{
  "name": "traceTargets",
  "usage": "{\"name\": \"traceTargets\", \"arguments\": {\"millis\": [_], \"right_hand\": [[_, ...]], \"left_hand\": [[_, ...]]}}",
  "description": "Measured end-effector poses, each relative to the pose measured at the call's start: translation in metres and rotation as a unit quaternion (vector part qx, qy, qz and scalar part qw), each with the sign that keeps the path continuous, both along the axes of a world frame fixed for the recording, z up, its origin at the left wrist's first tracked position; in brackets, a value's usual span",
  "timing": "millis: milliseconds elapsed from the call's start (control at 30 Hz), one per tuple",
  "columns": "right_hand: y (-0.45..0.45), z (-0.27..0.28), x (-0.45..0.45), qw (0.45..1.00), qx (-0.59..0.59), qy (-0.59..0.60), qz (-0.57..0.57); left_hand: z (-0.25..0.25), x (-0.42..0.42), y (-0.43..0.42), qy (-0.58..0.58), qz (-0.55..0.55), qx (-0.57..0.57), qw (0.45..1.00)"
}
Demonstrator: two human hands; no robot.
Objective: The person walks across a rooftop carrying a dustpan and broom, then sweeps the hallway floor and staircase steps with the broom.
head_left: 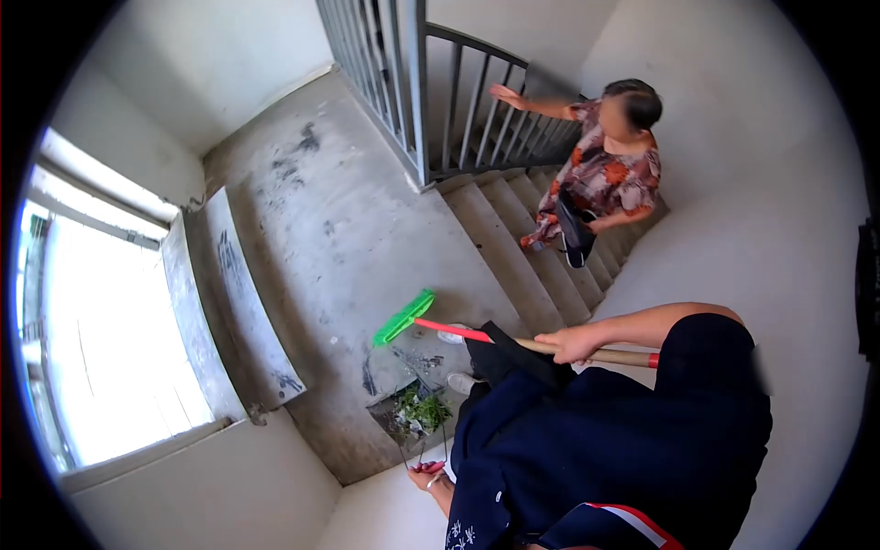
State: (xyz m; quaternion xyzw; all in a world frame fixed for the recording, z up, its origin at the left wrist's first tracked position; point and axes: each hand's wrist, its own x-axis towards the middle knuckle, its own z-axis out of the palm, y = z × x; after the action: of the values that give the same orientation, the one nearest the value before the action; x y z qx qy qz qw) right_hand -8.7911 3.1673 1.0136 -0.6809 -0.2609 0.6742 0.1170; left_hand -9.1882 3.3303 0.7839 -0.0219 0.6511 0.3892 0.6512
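My right hand [573,346] is wrapped round the wooden part of a broom's handle [623,357], which turns red toward the head. The broom's green bristle head [403,318] rests on the landing floor. Low in the view, my left hand [430,476] is closed on the red grip of a dustpan [389,427]. Thin rods run from the grip to the pan, which lies on the floor beside my shoes. Green leaves and light scraps [422,411] fill part of the pan. The broom head is apart from the pan.
Stairs [509,243] go down from the landing's right edge beside a grey metal railing [423,110]. A person [610,170] stands on them, one arm raised, holding a dark item. A bright window [119,312] and a ledge [243,302] line the left. Dark smudges [289,156] mark the floor.
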Motion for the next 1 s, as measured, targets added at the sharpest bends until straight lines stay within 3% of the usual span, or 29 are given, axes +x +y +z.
{"name": "traceTargets", "arguments": {"millis": [33, 133, 267, 367, 467, 733, 1000], "right_hand": [[-0.003, 0.002, -0.004, 1.000, -0.008, 0.006, -0.027], [-0.011, 0.005, -0.020, 0.996, -0.022, 0.007, -0.081], [-0.036, 0.022, -0.024, 0.995, -0.042, -0.017, -0.089], [-0.044, 0.044, -0.028, 0.989, -0.071, -0.017, -0.129], [-0.051, 0.064, -0.028, 0.976, -0.113, 0.011, -0.188], [-0.065, 0.035, -0.030, 0.951, -0.175, 0.040, -0.250], [-0.057, -0.090, -0.050, 0.934, -0.115, 0.108, -0.321]], "left_hand": [[-0.010, -0.006, 0.004, 0.005, 0.001, -0.006, 1.000], [0.042, 0.017, 0.016, 0.034, -0.037, -0.019, 0.999], [0.009, 0.000, 0.021, 0.033, -0.060, -0.034, 0.997], [0.051, 0.023, 0.015, 0.088, -0.082, -0.009, 0.993], [-0.050, -0.039, 0.019, 0.021, -0.125, -0.064, 0.990], [-0.099, -0.063, 0.008, 0.015, -0.163, -0.045, 0.986], [-0.087, -0.068, -0.006, 0.024, -0.072, -0.101, 0.992]]}}
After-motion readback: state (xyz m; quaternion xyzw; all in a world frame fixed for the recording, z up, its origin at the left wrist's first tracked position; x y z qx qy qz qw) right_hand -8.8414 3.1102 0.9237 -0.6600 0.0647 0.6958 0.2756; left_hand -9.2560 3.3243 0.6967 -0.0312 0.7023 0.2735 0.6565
